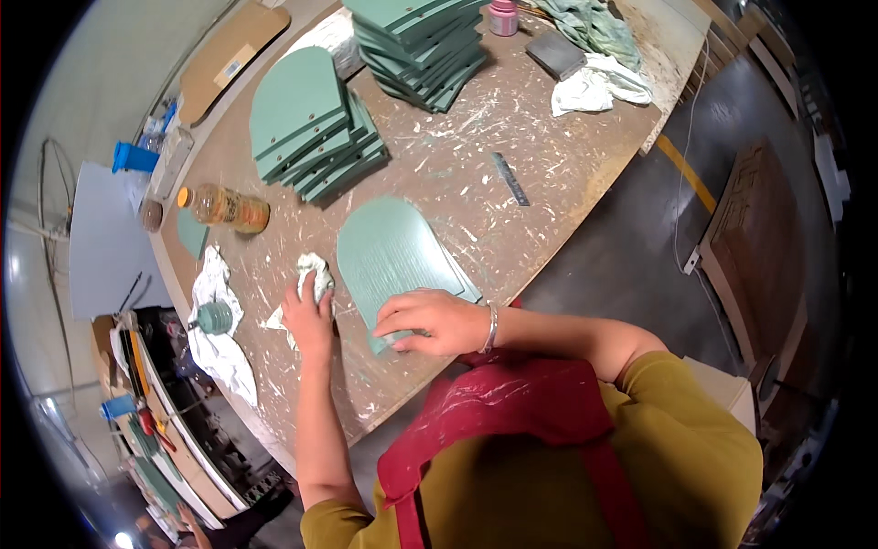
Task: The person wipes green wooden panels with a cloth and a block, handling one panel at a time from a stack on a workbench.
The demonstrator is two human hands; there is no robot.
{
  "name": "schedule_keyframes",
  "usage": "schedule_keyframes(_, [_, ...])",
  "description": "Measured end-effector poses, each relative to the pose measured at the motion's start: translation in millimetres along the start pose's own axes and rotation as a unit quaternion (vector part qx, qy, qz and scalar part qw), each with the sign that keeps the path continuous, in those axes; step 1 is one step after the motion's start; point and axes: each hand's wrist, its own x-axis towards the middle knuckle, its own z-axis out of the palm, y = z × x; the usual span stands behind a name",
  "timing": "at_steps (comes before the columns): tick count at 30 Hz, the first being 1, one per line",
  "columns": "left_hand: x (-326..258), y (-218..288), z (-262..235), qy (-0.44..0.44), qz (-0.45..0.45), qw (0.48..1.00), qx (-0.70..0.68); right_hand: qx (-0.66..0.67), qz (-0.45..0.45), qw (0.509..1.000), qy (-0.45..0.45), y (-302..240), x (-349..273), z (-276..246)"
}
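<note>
A round-topped green panel (pixel 389 247) lies flat on the worktable, with the edge of another panel showing beneath its right side. My right hand (pixel 439 320) rests at its near end, fingers curled around a small pale piece that is mostly hidden under them. Just left of the panel, my left hand (pixel 309 318) grips a crumpled white rag (pixel 314 267), part of which spreads out by the wrist.
Stacks of green panels (pixel 302 105) stand at the far side. A yellow-capped bottle (pixel 224 209), a small green bottle (pixel 214 317) on white cloth (pixel 226 361) and a dark metal strip (pixel 510 178) lie about. A pink jar (pixel 503 18) and dark block (pixel 555 55) sit farther back.
</note>
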Motion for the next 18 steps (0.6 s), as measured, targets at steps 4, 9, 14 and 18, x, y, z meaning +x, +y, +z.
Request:
schedule_keyframes(4, [54.0, 23.8, -58.9, -0.052, -0.014, 0.975, -0.217, 0.01, 0.031, 0.998, -0.051, 13.2, -3.8, -5.1])
schedule_keyframes(9, [82.4, 138.8, -84.0, -0.206, 0.38, 0.89, -0.145, -0.035, 0.027, 0.998, -0.044, 21.9, -9.4, 2.9])
schedule_keyframes(14, [79.6, 160.1, -51.6, -0.216, 0.465, 0.858, -0.035, -0.038, 0.036, 0.998, -0.017, 17.1, -8.1, 11.3])
schedule_keyframes(18, [95.2, 155.2, -37.1, -0.152, 0.48, 0.864, -0.011, -0.019, 0.068, 0.998, -0.005, 14.3, -7.0, 9.6])
